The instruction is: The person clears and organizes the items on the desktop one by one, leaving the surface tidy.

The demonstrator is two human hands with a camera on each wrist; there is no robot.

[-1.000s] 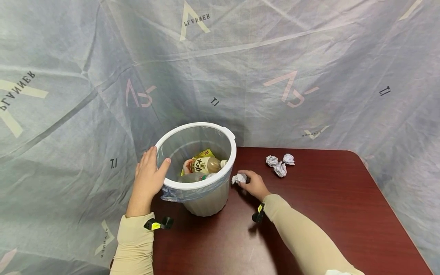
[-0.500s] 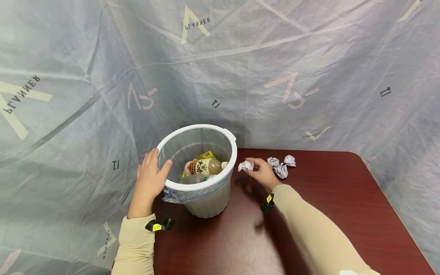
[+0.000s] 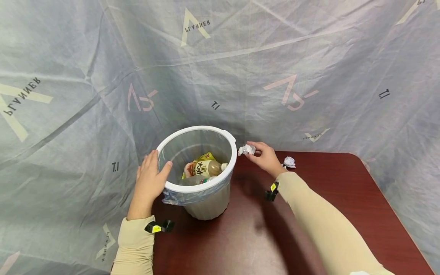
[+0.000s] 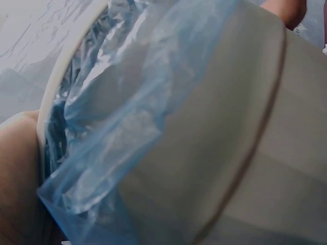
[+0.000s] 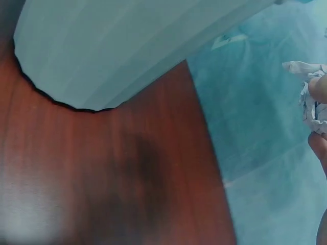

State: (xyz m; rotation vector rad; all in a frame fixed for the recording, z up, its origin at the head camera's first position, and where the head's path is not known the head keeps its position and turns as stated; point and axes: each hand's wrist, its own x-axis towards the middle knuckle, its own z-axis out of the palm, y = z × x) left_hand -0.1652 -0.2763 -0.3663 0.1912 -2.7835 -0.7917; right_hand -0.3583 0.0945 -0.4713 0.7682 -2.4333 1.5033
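My right hand pinches a crumpled paper ball between thumb and fingers, raised just right of the trash bin's rim. The right wrist view shows the same paper ball at its right edge. The trash bin is grey with a white rim and a bluish plastic liner folded over it. My left hand rests on the left side of the rim, fingers fairly straight and thumb spread. Inside the bin lie a brown drink bottle, a yellow wrapper and a clear bottle.
Another crumpled paper ball lies on the dark red table, right of my right hand, which hides most of what lies beside it. Grey printed sheeting hangs behind and at the left of the table.
My right hand has lifted the paper ball from the table beside the bin up to rim height, moving up and slightly right. The left hand has stayed on the rim.
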